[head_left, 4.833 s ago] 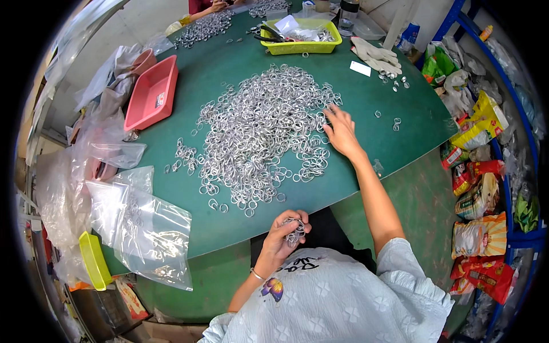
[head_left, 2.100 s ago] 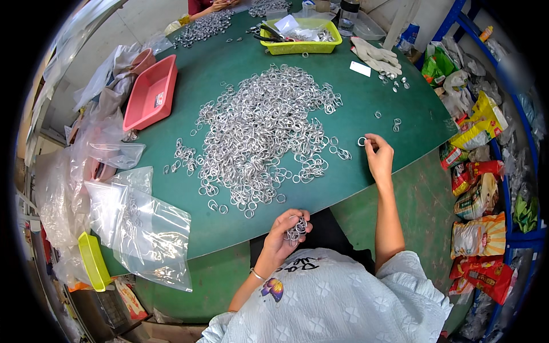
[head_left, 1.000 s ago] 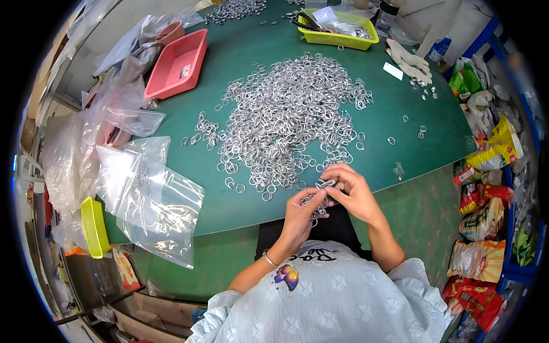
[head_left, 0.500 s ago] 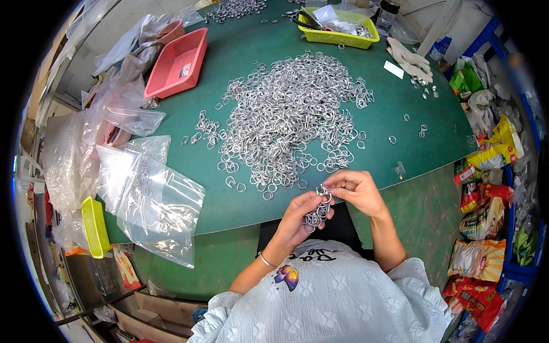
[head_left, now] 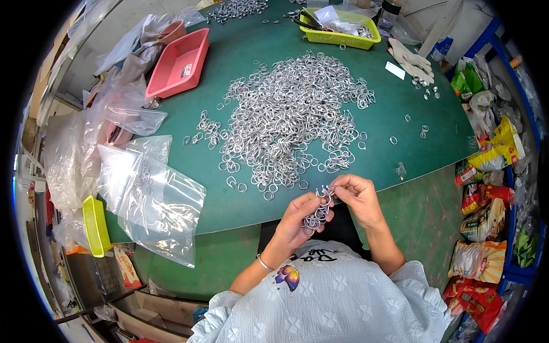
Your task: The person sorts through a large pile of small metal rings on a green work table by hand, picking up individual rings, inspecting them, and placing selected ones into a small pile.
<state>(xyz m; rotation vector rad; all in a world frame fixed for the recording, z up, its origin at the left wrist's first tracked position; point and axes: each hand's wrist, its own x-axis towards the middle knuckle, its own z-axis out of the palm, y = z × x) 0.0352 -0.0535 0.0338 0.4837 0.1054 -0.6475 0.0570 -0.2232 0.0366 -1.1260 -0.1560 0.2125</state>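
Note:
Several small silver metal rings (head_left: 314, 221) are bunched in my left hand (head_left: 298, 220), whose fingers close around them just off the table's near edge. My right hand (head_left: 357, 197) is at the top of this bunch, thumb and fingertips pinched together on a ring (head_left: 328, 190). Part of that ring is hidden by the fingers. Beyond my hands, a large pile of the same silver rings (head_left: 291, 114) spreads over the green table (head_left: 189, 123), with a smaller cluster (head_left: 210, 129) on its left.
A pink tray (head_left: 180, 64) stands at the back left, clear plastic bags (head_left: 154, 200) at the left edge. A yellow-green basket (head_left: 337, 38) holds tools and metal parts at the back. White gloves (head_left: 413, 62) lie at the right. Colourful packages (head_left: 477, 260) fill a blue rack.
My right hand has shifted slightly down and to the right at the top of the bunch. My left hand keeps its hold on the rings, almost still.

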